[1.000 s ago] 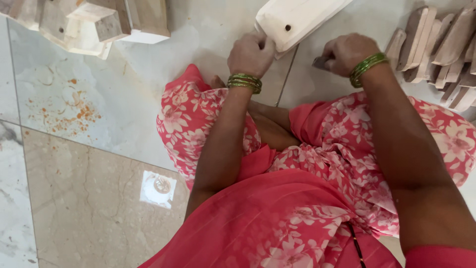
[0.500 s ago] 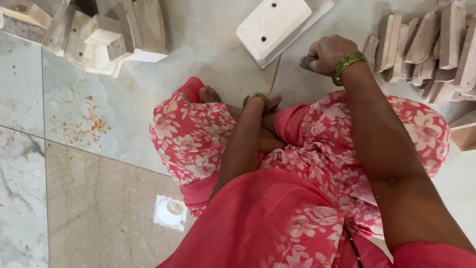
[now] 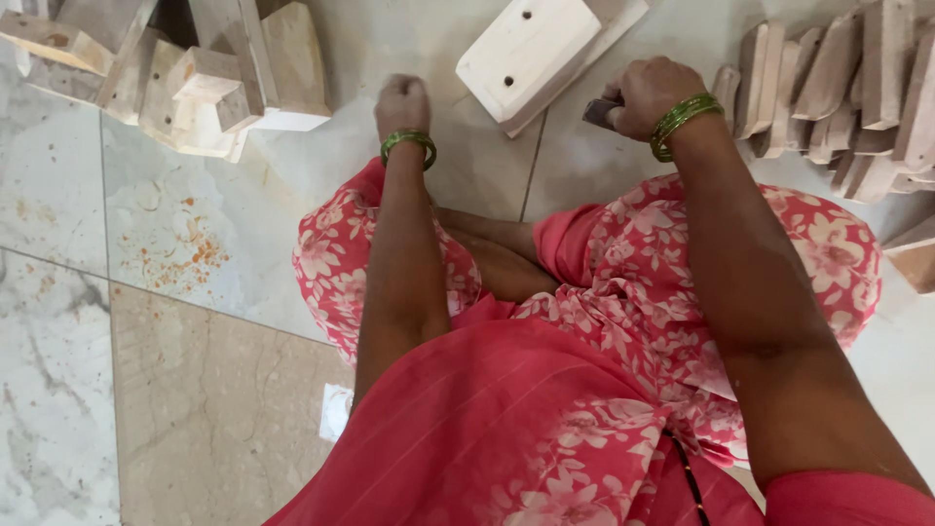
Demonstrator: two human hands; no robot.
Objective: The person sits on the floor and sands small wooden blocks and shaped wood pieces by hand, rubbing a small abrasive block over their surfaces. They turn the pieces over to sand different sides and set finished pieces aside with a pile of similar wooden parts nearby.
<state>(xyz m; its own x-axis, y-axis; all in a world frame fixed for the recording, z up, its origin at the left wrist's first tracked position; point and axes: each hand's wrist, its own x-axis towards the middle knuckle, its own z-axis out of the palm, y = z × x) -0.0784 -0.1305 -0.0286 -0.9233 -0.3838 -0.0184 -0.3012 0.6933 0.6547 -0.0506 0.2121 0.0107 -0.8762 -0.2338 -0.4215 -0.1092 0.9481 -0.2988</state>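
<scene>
I sit on a tiled floor in pink floral clothes. My left hand (image 3: pixel 402 102), with green bangles at the wrist, is curled into a fist over the bare floor, between a heap of wooden pieces (image 3: pixel 200 73) and a pale wooden block (image 3: pixel 531 54) with two small holes. Nothing shows inside the fist. My right hand (image 3: pixel 648 93), also bangled, is closed around a small dark object (image 3: pixel 599 111) just right of the pale block's near edge. What the dark object is cannot be made out.
A row of flat wooden pieces (image 3: pixel 842 83) stands stacked on edge at the upper right. One more wooden piece (image 3: pixel 916 255) lies at the right edge. Orange stains (image 3: pixel 185 255) mark the tile at the left, and a small white scrap (image 3: pixel 336 414) lies by my knee.
My left hand left the pale block, dropped to my lap, then reached forward and left over the floor. My right hand stayed beside the block with the dark object.
</scene>
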